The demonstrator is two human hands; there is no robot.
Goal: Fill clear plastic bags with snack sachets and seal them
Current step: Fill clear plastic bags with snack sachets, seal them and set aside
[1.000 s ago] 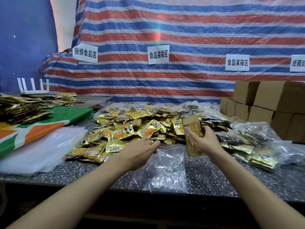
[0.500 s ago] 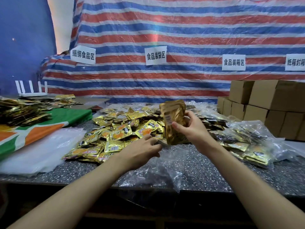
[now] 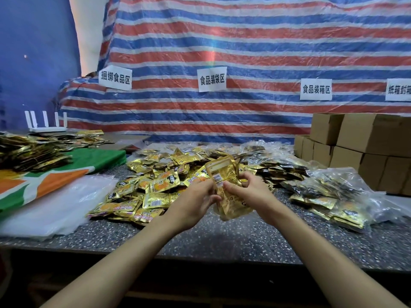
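Observation:
Above the dark speckled counter (image 3: 244,241) both hands hold a clear plastic bag stuffed with gold snack sachets (image 3: 226,187). My right hand (image 3: 251,192) grips it from the right, thumb on its front. From the left, my left hand (image 3: 195,203) pinches the bag's edge. Behind them a loose heap of gold and orange sachets (image 3: 160,185) spreads over the counter.
A stack of flat clear bags (image 3: 55,205) lies at the left beside a green and orange cloth (image 3: 55,176). Filled clear bags (image 3: 329,194) lie at the right in front of stacked cardboard boxes (image 3: 367,143). More sachets (image 3: 29,152) are piled far left.
The empty bag has left the counter; my left hand rose from it to join the right hand, and the sachet bundle now sits inside the bag, lower and closer to me.

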